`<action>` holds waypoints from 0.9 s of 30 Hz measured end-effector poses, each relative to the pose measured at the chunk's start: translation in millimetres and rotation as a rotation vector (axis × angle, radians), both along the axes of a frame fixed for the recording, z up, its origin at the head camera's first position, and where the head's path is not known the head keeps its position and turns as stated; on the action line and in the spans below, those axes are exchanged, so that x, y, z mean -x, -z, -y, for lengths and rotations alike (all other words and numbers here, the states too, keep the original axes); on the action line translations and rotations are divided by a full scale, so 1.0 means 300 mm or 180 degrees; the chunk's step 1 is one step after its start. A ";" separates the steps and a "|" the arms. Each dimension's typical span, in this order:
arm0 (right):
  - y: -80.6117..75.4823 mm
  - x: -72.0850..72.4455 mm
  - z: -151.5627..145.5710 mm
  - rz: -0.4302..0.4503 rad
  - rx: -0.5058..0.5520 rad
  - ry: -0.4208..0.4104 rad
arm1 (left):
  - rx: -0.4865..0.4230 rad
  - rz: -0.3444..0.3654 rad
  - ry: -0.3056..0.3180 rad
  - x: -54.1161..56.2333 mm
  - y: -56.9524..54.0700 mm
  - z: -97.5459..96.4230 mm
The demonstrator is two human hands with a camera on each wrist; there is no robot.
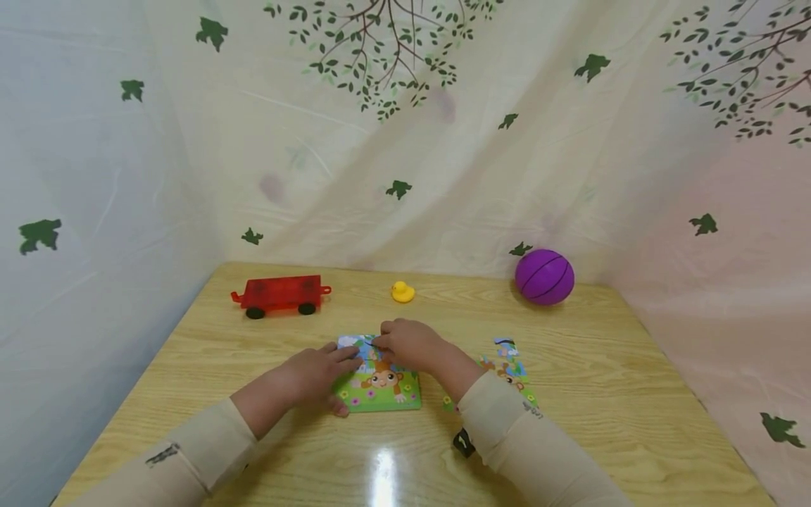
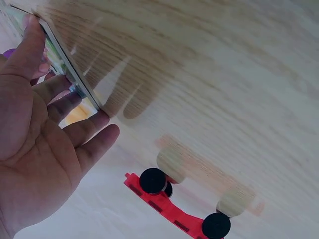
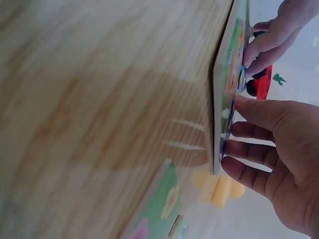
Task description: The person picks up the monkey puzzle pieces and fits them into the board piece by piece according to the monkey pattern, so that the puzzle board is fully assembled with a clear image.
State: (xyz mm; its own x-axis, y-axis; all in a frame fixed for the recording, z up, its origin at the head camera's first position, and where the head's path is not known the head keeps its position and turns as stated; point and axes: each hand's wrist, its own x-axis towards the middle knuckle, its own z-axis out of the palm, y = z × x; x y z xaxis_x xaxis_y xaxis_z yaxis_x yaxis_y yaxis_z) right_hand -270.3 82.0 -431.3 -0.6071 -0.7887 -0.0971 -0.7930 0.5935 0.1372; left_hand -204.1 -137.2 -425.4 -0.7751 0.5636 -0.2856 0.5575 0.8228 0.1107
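Observation:
A picture puzzle board [image 1: 380,400] with a monkey, flowers and green grass lies in the middle of the table. My left hand [image 1: 317,377] rests along its left side, the fingers stretched over the top and the thumb at the near left corner. Over the board's far part, my right hand [image 1: 408,345] touches the picture with thumb and fingertips. In the right wrist view the right thumb [image 3: 259,110] is on the board's face, while the other fingertips sit close to its edge. My right palm and fingers cover the far right part of the picture.
To the right lie more puzzle pieces [image 1: 516,377] with a monkey picture, partly hidden by my right forearm. Along the back stand a red toy wagon [image 1: 281,292], a yellow rubber duck [image 1: 403,292] and a purple ball [image 1: 545,277]. A printed cloth [image 1: 355,155] hangs behind the table.

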 end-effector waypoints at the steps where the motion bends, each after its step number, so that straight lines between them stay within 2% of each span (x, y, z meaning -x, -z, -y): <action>1: 0.001 0.000 0.000 0.0009 0.0019 0.0008 | 0.0024 -0.0006 0.0014 -0.001 -0.003 -0.003; 8: 0.007 0.002 -0.008 0.0107 0.0219 0.0068 | 0.0168 -0.0082 0.0033 -0.008 -0.017 -0.023; 12: 0.004 0.002 -0.010 0.0109 0.0275 0.0036 | 0.0192 -0.0035 -0.0009 -0.008 -0.021 -0.026; 17: 0.001 0.002 -0.009 0.0099 0.0300 0.0025 | 0.0245 -0.0035 -0.0021 -0.008 -0.015 -0.024; 21: 0.001 0.004 -0.008 0.0095 0.0283 0.0035 | 0.0299 -0.0130 0.0006 -0.012 -0.011 -0.026; 27: -0.003 0.007 -0.004 0.0101 0.0285 0.0053 | 0.0229 -0.0144 0.0049 -0.013 -0.012 -0.026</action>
State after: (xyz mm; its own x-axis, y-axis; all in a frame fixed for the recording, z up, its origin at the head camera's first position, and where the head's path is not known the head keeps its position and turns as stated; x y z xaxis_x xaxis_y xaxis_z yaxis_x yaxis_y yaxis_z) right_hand -272.3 83.1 -430.4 -0.6180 -0.7848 -0.0460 -0.7860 0.6155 0.0580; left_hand -200.3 -129.3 -421.8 -0.7796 0.5548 -0.2906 0.5731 0.8190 0.0261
